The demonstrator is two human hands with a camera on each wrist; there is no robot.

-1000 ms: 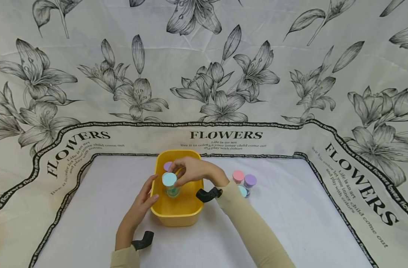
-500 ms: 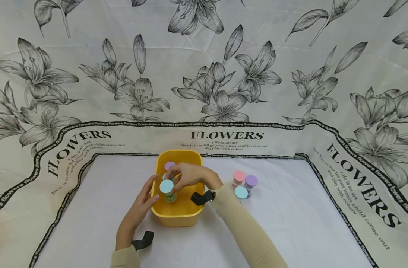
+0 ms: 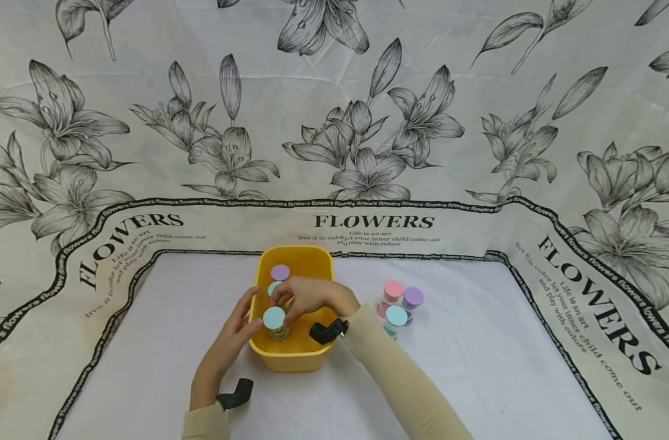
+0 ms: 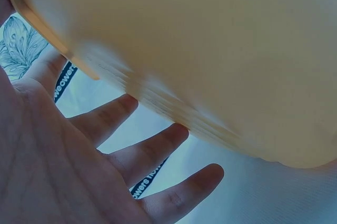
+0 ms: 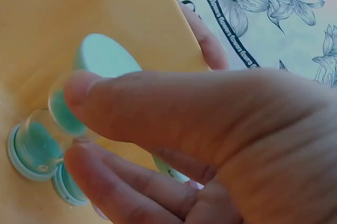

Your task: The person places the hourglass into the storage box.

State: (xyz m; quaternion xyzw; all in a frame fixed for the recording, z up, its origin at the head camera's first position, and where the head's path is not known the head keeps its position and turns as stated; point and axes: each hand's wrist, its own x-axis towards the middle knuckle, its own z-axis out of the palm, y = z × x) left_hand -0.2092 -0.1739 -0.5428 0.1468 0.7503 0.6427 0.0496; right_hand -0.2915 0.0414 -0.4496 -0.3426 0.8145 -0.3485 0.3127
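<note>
A yellow plastic bin (image 3: 290,363) stands on the white cloth. Inside it, the right hand (image 3: 307,297) pinches an hourglass sand timer (image 3: 274,318) with mint caps and green sand. The right wrist view has the thumb against its upper bulb, fingertips by its waist, and its lower cap (image 5: 32,153) at the bin floor. Behind this one in the bin are another mint-capped timer, partly covered by the hand, and a purple-capped timer (image 3: 280,272). The left hand (image 3: 232,333) rests at the bin's left rim, its straight fingers (image 4: 152,155) spread along the outer wall.
Right of the bin, three sand timers stand grouped: pink-capped (image 3: 393,289), purple-capped (image 3: 413,296) and mint-capped (image 3: 396,316). A flower-printed cloth (image 3: 367,153) rises behind the table and along both sides. Each wrist carries a black mount (image 3: 236,394).
The right hand has moved the mint sand timer toward the bin's near end and lower, uncovering more of the timers behind it. The left hand stays at the rim.
</note>
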